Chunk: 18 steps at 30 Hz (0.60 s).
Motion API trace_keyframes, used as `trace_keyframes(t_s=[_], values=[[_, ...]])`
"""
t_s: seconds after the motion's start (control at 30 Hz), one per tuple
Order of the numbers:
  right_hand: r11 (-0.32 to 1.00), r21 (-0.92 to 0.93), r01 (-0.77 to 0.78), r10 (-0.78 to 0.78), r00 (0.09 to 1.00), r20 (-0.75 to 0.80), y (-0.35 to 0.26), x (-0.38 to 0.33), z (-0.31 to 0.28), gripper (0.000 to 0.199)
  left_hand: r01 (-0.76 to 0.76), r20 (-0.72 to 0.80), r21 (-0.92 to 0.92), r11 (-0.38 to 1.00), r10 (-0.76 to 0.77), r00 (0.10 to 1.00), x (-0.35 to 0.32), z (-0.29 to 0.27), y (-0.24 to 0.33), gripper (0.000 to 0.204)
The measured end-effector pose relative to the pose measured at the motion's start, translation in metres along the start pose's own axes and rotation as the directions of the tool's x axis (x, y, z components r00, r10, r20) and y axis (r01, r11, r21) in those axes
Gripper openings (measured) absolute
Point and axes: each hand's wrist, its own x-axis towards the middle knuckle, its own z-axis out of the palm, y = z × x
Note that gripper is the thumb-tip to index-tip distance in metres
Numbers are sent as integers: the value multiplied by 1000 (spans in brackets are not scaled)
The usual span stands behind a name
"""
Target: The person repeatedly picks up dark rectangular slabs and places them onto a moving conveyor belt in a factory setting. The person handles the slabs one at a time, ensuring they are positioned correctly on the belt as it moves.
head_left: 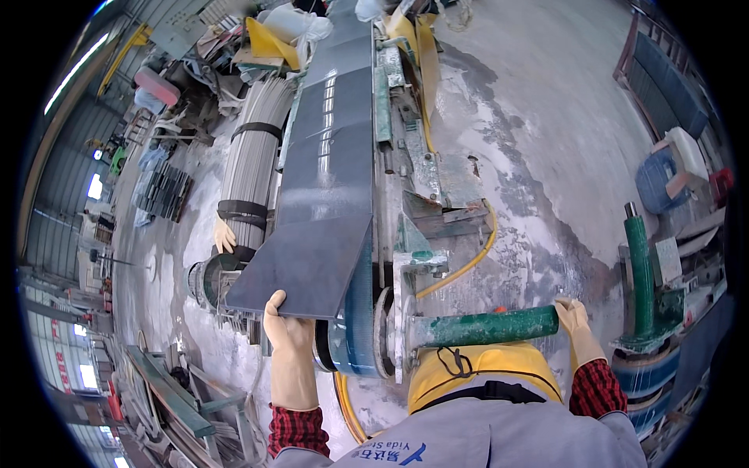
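My left hand [287,339], in a cream rubber glove, grips the near edge of a dark grey stone slab [308,261], thumb on top and fingers below. The slab lies tilted across the near end of a conveyor with a blue belt [355,335] and overhangs its left side. Behind it, more dark slabs [328,156] lie along the belt, wet and shiny. My right hand [576,321], also gloved, is at the right end of a green cylinder [488,327], fingers pointing forward. It seems to touch the cylinder's end and holds nothing visible. A yellow apron [476,376] covers my waist.
Left of the conveyor stands a strapped bundle of thin grey strips [253,156], with a loose cream glove [224,234] beside it. A yellow hose [480,257] curves over the wet floor. Another green cylinder [640,273] and a blue barrel [662,183] stand at the right.
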Motion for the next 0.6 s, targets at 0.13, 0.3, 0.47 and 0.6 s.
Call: trace_keyframes(t_s=[0.13, 0.3, 0.47, 0.6], values=[[996, 90, -21, 21, 1000, 5, -16, -14, 0, 30, 3, 39, 42, 999, -5, 999, -8, 3, 13, 28], [934, 348, 84, -64, 996, -68, -66, -42, -28, 27, 15, 130, 125, 992, -31, 991, -69, 20, 45, 35], [847, 531, 21, -68, 995, 69, -113, -76, -28, 23, 26, 328, 105, 994, -59, 943, -126, 41, 49, 45], [666, 728, 165, -354, 928, 114, -154, -127, -35, 32, -91, 455, 240, 967, -29, 890, -170, 55, 23, 59]])
